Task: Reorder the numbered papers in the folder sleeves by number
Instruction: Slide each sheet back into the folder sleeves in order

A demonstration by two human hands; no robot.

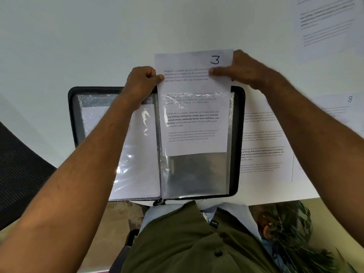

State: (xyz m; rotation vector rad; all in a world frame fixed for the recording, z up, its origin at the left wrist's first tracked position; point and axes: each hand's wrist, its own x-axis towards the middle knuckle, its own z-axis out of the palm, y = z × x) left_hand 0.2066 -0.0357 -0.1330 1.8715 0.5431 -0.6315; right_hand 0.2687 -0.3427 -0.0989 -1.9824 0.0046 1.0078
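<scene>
Paper: white printed sheet marked 3 (194,83), its lower part inside the clear plastic sleeve (197,170) on the right page of the black zip-edged folder (239,134); its top stands out past the folder's far edge.
Left hand (140,85): pinches the sheet's left edge.
Right hand (242,69): pinches the right edge near the top corner.
Folder: open at the white tabletop's (78,46) near edge.
Room: bare tabletop beyond and to the left; loose sheets, one marked 8 (342,109), crowd the right side.
</scene>
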